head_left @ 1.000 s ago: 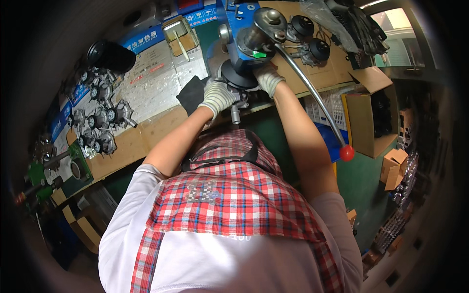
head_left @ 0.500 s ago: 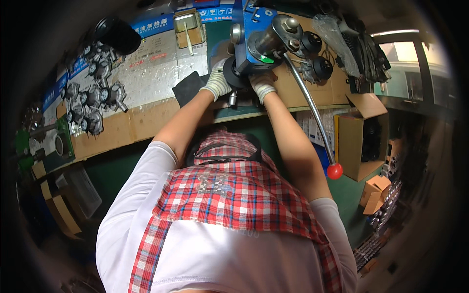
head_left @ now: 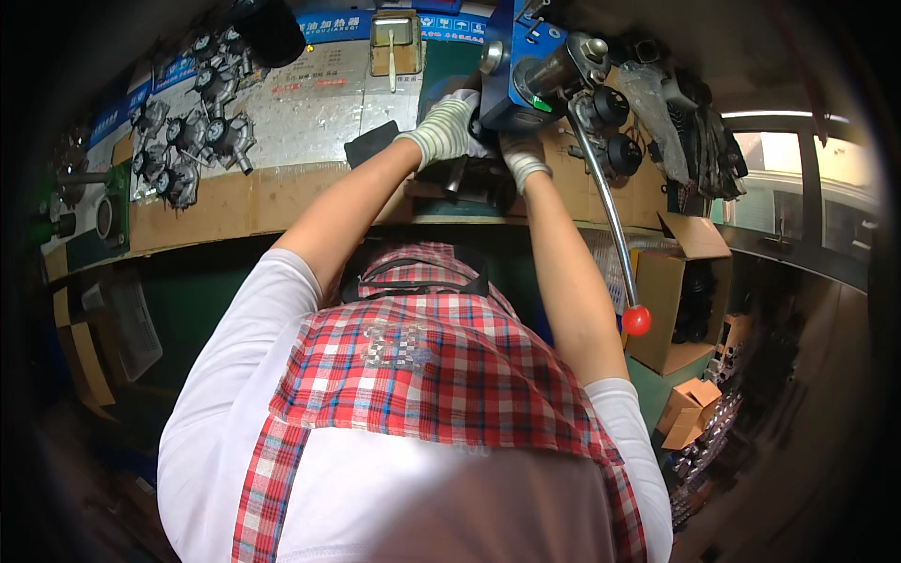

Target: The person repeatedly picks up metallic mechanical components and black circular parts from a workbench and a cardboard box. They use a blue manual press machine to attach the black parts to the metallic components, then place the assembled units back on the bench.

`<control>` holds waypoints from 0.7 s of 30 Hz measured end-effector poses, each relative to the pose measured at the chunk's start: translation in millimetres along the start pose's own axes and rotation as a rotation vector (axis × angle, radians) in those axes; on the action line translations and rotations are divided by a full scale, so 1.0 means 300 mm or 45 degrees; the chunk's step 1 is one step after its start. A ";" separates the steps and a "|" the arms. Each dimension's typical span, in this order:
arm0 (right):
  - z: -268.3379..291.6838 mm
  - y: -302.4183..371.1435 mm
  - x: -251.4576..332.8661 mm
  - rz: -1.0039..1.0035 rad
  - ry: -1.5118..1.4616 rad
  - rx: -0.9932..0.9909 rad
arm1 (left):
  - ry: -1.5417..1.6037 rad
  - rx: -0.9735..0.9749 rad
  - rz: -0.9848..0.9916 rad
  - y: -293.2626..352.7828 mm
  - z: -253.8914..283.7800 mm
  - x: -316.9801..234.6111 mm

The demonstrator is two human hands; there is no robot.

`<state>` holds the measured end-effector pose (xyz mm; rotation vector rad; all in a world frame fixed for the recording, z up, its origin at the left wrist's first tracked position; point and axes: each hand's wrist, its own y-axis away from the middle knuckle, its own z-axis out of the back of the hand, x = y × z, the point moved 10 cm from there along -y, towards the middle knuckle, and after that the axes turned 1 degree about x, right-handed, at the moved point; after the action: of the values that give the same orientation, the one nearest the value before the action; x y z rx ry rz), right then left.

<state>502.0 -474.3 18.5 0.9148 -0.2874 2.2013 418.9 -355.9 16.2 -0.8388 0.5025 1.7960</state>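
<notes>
Both my hands wear pale striped gloves and reach under the head of a blue lever press [head_left: 511, 105]. My left hand [head_left: 445, 129] is closed at the press's left side, its fingertips hidden against a dark metal part with a pipe stub [head_left: 456, 176]. Most of that part lies in shadow. My right hand [head_left: 524, 156] is below the press head on the right, with its fingers mostly hidden. The press's long steel lever [head_left: 605, 211] slants down toward me and ends in a red ball knob [head_left: 636, 320].
Several metal housings with black caps [head_left: 225, 136] cluster at the bench's left; two more capped housings [head_left: 623, 154] sit right of the press. A black pad [head_left: 372, 144] lies by my left wrist. Behind it is a tray with a brush [head_left: 394, 47]. An open carton [head_left: 678, 310] stands at right.
The view has shifted, so the bench sits differently in it. The round black cap seen between my hands is now hidden, and the pipe stub is tilted. The lever stays down.
</notes>
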 end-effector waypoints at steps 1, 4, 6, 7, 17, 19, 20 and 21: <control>0.079 0.031 -0.001 -0.099 -0.196 -0.033 | -0.031 -0.047 -0.015 -0.003 0.003 -0.021; 0.323 0.201 0.097 -0.307 -0.773 0.197 | -0.091 -0.137 -0.006 0.026 0.017 -0.038; 0.484 0.354 0.208 -0.388 -0.875 0.502 | -0.090 -0.145 0.022 0.034 0.023 -0.009; 0.541 0.448 0.264 -0.435 -0.886 0.597 | -0.079 -0.178 -0.011 0.040 0.033 -0.007; 0.329 0.545 -0.125 -0.430 0.585 0.419 | -0.028 -0.101 0.013 0.033 0.043 -0.042; 0.249 0.499 -0.226 -0.287 0.575 0.202 | -0.060 -0.164 -0.029 0.022 0.038 -0.031; 0.235 0.486 -0.236 -0.324 0.519 0.147 | -0.070 -0.143 -0.020 0.026 0.032 -0.030; 0.234 0.490 -0.247 -0.347 0.528 0.144 | -0.080 -0.123 -0.012 0.028 0.028 -0.029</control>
<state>472.4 -650.6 28.1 0.4996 0.1517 2.1030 410.3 -359.0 27.9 -0.8461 0.3730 1.8438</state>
